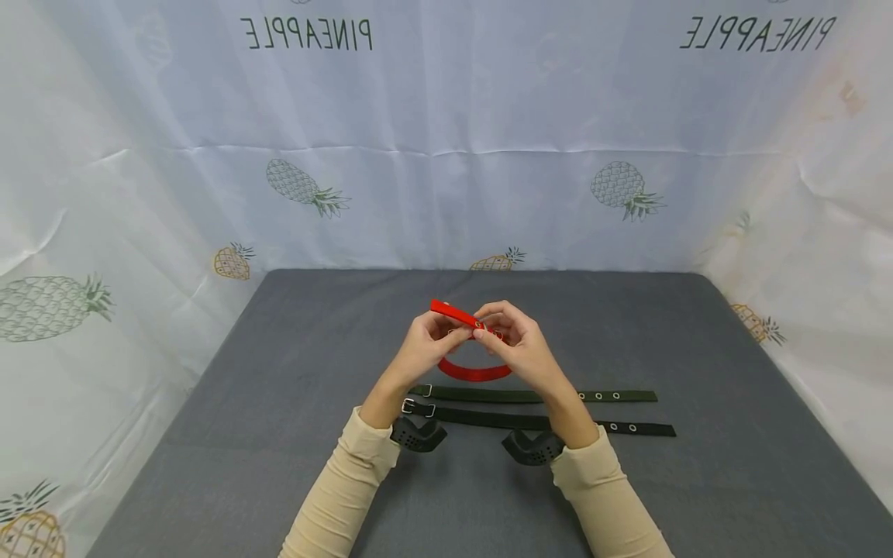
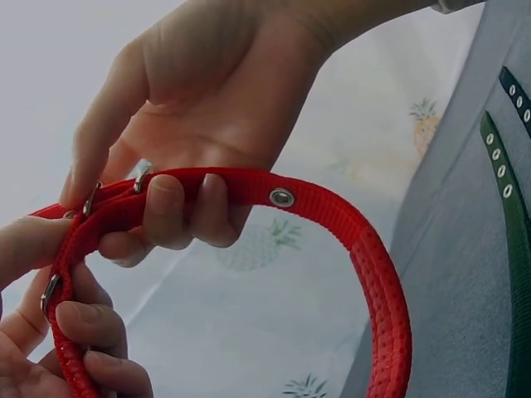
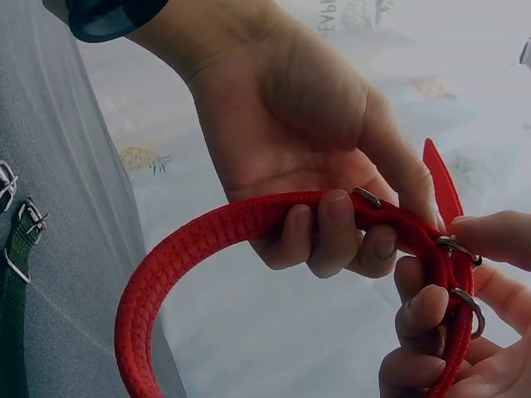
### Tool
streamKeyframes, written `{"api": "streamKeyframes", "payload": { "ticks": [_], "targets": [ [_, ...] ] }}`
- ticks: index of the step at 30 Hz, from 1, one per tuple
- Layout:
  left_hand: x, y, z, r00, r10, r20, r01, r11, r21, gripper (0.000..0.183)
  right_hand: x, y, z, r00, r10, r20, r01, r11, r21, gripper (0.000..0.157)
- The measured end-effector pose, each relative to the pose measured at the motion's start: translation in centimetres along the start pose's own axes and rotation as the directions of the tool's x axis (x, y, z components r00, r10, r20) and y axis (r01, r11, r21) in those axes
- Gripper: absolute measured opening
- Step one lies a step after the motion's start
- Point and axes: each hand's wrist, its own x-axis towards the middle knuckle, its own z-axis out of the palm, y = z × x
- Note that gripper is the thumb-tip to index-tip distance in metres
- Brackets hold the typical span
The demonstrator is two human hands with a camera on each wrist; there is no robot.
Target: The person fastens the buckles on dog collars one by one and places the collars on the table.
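A red pet collar [image 1: 474, 373], padded along its inside, hangs as a loop between the two hands above the table. My left hand [image 1: 424, 347] grips the band near the fastening, fingers curled round it in the right wrist view. My right hand [image 1: 522, 345] holds the other side, its fingers wrapped over the band by a metal eyelet [image 2: 282, 197] in the left wrist view. Both thumbs meet at the metal buckle [image 3: 459, 248], where the strap layers overlap. The strap's pointed red tip [image 1: 446, 309] sticks out toward the upper left. Fingers partly hide the fastening.
A green collar [image 1: 474, 394] and a black collar [image 1: 488, 419] lie stretched out side by side on the grey table [image 1: 279, 434], buckles left, eyelets right. Behind the table hangs a white curtain [image 1: 446, 201] with pineapple prints.
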Motion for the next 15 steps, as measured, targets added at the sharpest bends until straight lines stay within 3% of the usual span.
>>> {"api": "streamKeyframes", "payload": {
  "ticks": [10, 15],
  "targets": [
    [-0.08, 0.3, -0.24, 0.998, 0.01, 0.055, -0.013, 0.999, 0.052, 0.023, -0.02, 0.19, -0.33, 0.999, 0.04, -0.01, -0.039, 0.998, 0.049, 0.025],
    [-0.13, 0.45, -0.3, 0.999, 0.011, 0.05, -0.014, 0.998, 0.062, 0.021, -0.04, 0.24, -0.57, 0.998, 0.058, 0.016, -0.059, 0.994, 0.087, 0.027]
  ]
}}
